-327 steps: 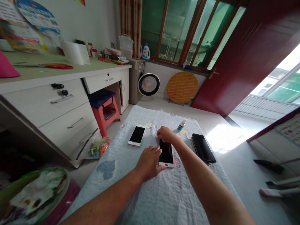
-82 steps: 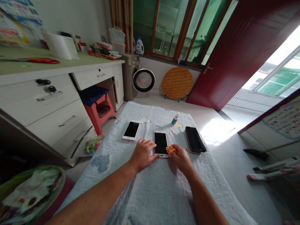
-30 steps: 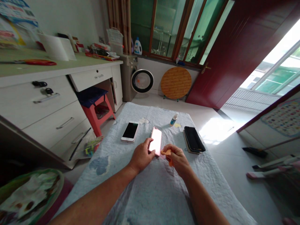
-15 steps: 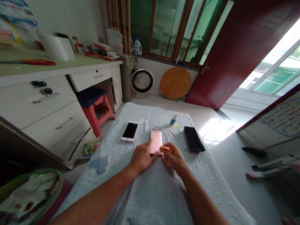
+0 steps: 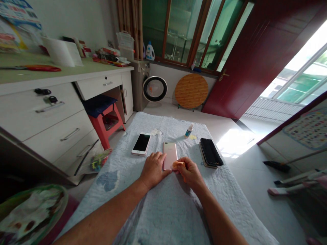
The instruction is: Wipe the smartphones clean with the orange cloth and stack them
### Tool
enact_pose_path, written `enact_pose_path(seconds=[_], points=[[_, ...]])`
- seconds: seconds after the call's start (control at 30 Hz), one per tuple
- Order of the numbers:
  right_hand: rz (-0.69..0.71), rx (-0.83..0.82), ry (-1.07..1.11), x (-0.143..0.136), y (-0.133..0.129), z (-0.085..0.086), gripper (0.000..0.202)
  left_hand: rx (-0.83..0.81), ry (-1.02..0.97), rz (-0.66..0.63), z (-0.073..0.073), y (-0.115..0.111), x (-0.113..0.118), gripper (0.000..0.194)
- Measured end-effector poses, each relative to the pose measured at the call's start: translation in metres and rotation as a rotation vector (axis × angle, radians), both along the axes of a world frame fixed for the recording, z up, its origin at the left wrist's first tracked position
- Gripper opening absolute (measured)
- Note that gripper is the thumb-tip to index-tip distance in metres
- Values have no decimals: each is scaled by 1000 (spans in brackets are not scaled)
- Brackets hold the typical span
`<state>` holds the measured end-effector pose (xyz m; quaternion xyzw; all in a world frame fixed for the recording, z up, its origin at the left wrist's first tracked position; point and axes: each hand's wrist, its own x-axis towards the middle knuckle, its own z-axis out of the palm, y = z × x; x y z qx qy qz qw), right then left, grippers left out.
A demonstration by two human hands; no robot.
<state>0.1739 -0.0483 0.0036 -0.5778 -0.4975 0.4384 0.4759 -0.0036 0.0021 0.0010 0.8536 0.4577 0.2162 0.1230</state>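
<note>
A pink phone lies back side up on the cloth-covered table. My left hand grips its left edge and lower left corner, thumb near the bottom. In my right hand is a bunched orange cloth, pressed at the phone's lower right corner. To the left lies a white phone with a dark screen facing up. A black phone rests on top of another flat device at the right. Behind the pink phone stands a small spray bottle.
A red stool and white drawers stand left of the table. A bin with waste is at the lower left. Farther back are a washing machine and a round wooden board.
The pink phone has shifted slightly toward me and lies flatter. My right hand has moved the orange cloth slightly left and down; less of the cloth hangs below the fingers.
</note>
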Motion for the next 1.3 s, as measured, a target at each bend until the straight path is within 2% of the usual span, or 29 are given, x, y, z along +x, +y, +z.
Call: enact_pose_path(seconds=[0.1, 0.3, 0.37, 0.5, 0.57, 0.7, 0.83, 1.0, 1.2, 1.3], points=[[-32, 33, -59, 1, -1, 3, 29, 2, -29, -35, -1, 1, -1, 59], [66, -98, -133, 4, 5, 32, 18, -8, -18, -4, -8, 0, 1, 56], [39, -78, -200, 5, 14, 36, 18, -6, -21, -6, -8, 0, 1, 56], [-100, 81, -447, 3, 33, 30, 12, -6, -25, -13, -7, 1, 0, 57], [-118, 171, -554, 0, 38, 22, 13, -3, -25, -27, -7, 2, -1, 55], [-29, 278, -655, -5, 37, 8, 26, 2, -38, -70, -8, 3, -3, 57], [47, 260, -740, -1, 31, 3, 26, 2, -35, -67, -8, 3, -4, 57], [106, 238, -746, 3, 28, 7, 19, 6, -19, -68, -7, 3, -5, 56], [342, 258, -741, -2, 24, 19, 18, 18, -26, -83, -8, 7, -6, 51], [410, 293, -743, -5, 22, 21, 20, 35, -35, -91, -9, 7, -6, 46]])
